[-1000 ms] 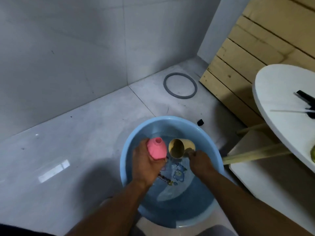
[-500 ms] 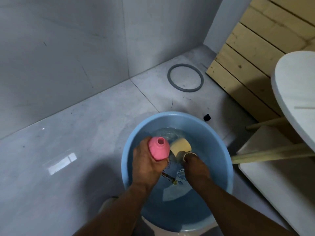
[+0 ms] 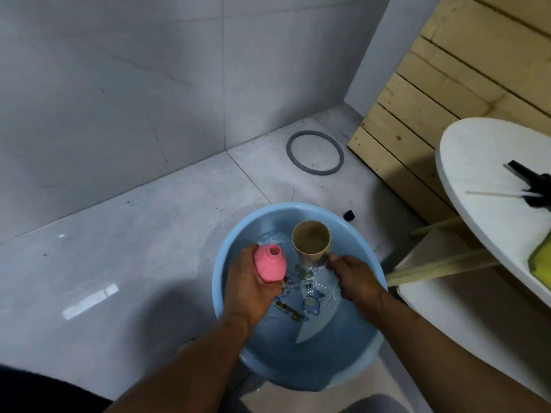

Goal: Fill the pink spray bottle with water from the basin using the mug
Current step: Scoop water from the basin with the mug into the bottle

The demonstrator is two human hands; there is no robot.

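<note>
Over the blue basin, the left hand grips the pink spray bottle tilted, open neck up, while the right hand clasps the upright mug.

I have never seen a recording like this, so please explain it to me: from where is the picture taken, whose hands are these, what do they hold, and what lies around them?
The picture comes from a camera worn on a person's head, looking down at their own bare arms. There is no machine. The left hand grips a pink spray bottle with its top off and the neck open. The right hand holds a tan mug, upright, with water inside, above a blue basin of water. The basin seems to rest on something low above the tiled floor. A grey ring lies on the floor behind. A white round table stands to the right.
</note>
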